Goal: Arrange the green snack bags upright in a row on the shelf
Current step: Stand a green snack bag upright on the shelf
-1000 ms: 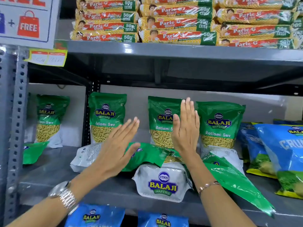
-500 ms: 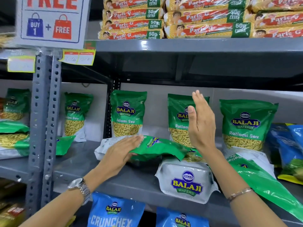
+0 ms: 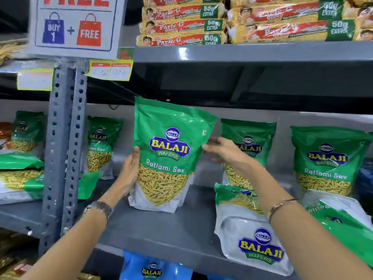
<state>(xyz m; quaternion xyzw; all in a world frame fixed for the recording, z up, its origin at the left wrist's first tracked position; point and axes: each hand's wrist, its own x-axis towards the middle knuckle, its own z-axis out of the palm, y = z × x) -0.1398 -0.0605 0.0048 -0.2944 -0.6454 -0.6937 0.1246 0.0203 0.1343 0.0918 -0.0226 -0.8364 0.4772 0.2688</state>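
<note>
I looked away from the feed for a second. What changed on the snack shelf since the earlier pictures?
The green bag that lay flat at the shelf front now stands upright, held by the left hand on its left edge and the right hand at its right edge. Earlier both hands were open and gripped nothing. The standing bags at the back and the bag lying face-down stayed put.

Grey metal shelving (image 3: pixel 181 225), store aisle. Perforated upright post (image 3: pixel 64 150) at left. Upper shelf edge (image 3: pixel 252 52) catches a glare of overhead light. Pale back panel (image 3: pixel 207 174) behind. Promotional sign (image 3: pixel 73 25), "BUY 1 + FREE". Yellow price tags (image 3: pixel 110 70), print too blurred to read.
</note>
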